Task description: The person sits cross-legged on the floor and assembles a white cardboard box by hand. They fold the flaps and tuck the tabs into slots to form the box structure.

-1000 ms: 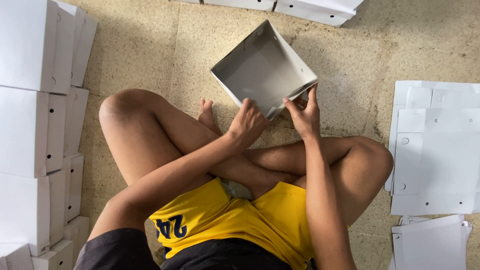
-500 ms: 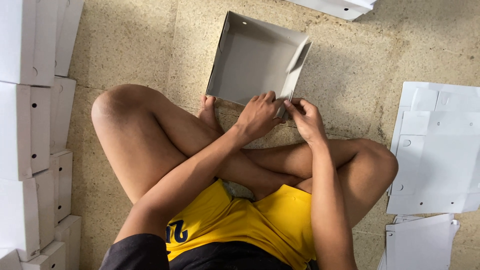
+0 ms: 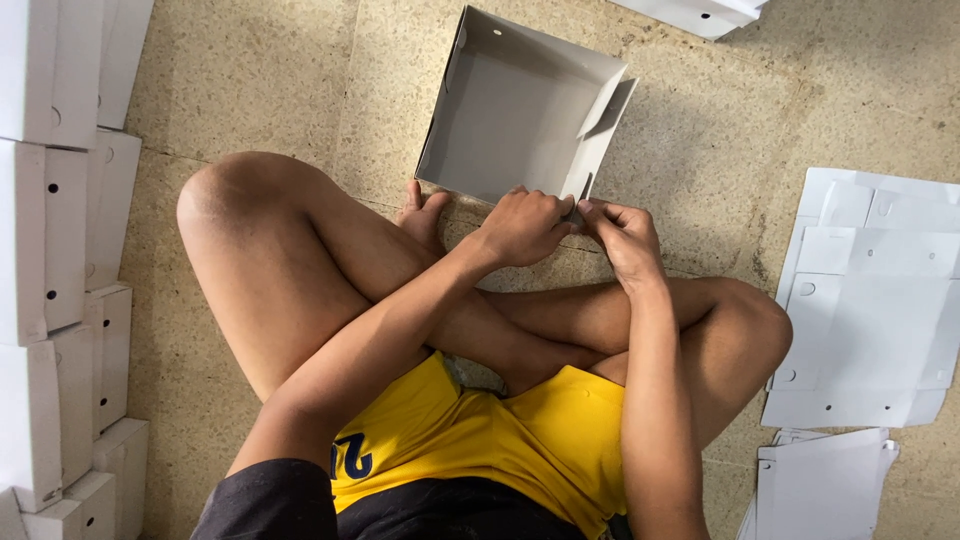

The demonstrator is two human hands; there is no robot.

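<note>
A shallow grey cardboard box tray (image 3: 510,110) lies open-side up on the speckled stone floor (image 3: 250,80), just beyond the seated person's crossed legs, with 1 corner flap (image 3: 605,105) folded inward. The left hand (image 3: 525,225) reaches forward with the wrist bent down, its fingers curled tight over the tray's near edge. The right hand (image 3: 622,238) meets it at the near right corner, fingers pinched narrow on the cardboard there. Finished white boxes (image 3: 55,240) stand stacked along the left; flat, unfolded white blanks (image 3: 870,310) with punched holes lie to the right.
</note>
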